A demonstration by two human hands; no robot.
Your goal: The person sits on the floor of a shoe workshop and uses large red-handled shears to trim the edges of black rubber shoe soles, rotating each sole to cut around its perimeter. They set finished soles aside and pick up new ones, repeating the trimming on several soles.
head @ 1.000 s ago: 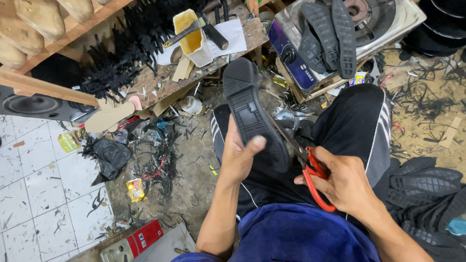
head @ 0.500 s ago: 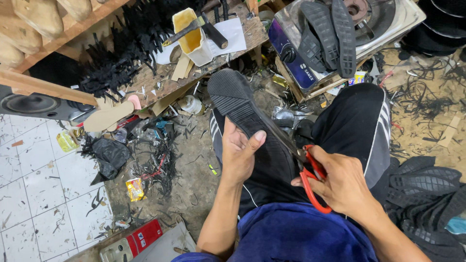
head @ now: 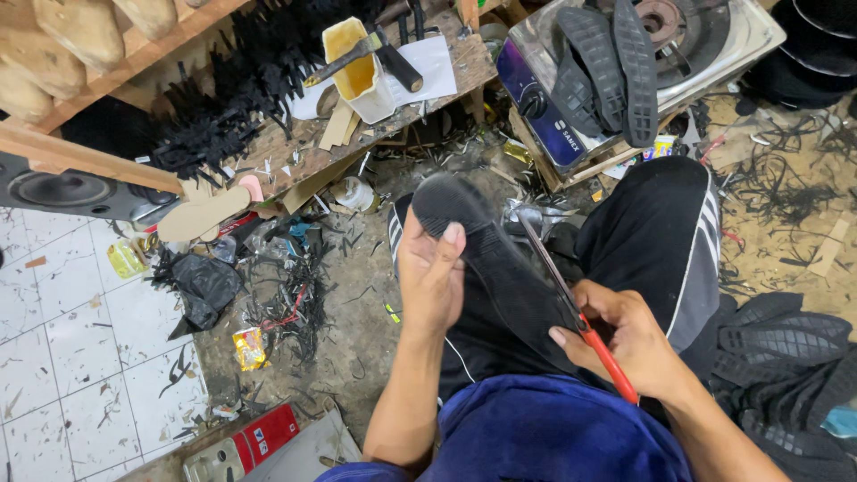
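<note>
cutting round a black shoe sole

since a moment ago the black shoe sole has tipped further away, so its toe now points up toward the wooden workbench, and the scissors have slid further along its edge.

left hand is curled round the sole near the toe, thumb on top, fingers pressed under it. right hand is closed round the red handles of the scissors, and the thin blades lie right against the sole's right edge. i cannot tell how wide the blades are.

the sole sits over the person's lap, just in front of the workbench. it looks light and bendy, like rubber, not slippery, with a bumpy tread. it would flop if held only at one end, so a firm hold near the cut looks best.

on the workbench stand a yellow glue pot with a brush. to the right of the workbench sits a small gas stove with more soles on it. below the workbench the floor is full of black rubber scraps.
</note>
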